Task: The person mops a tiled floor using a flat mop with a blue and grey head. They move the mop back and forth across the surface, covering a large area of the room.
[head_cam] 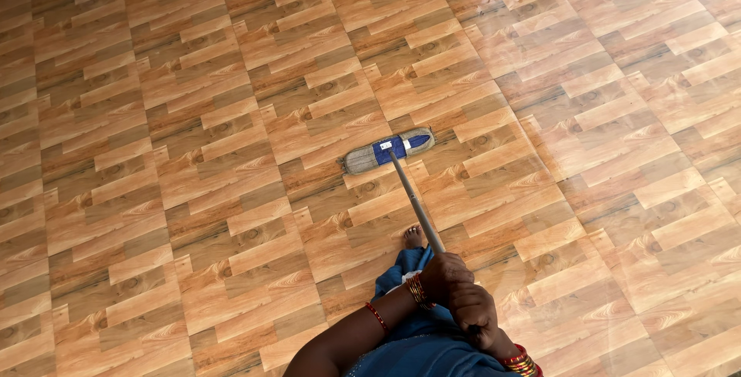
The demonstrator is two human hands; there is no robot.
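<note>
While both hands are wrapping around the pole [417, 206], the mop head [387, 150] is lying flat on the floor [193, 153], near the middle of the frame. The left hand [443, 275] is sitting higher in the picture, its grip closing tight on the pole. The right hand [472, 314] is sitting just below it, touching it, and its grip is closing on the pole's top end too. The pole is slanting up and a bit left from the hands to the mop head. The mop head is grey with a blue middle part. A bare foot [414, 236] is peeking out just left of the pole, above the blue cloth [417, 342] at the bottom of the frame. Red and gold bangles [417, 290] are sitting on the left wrist. The floor on the right side of the frame is looking shiny.
</note>
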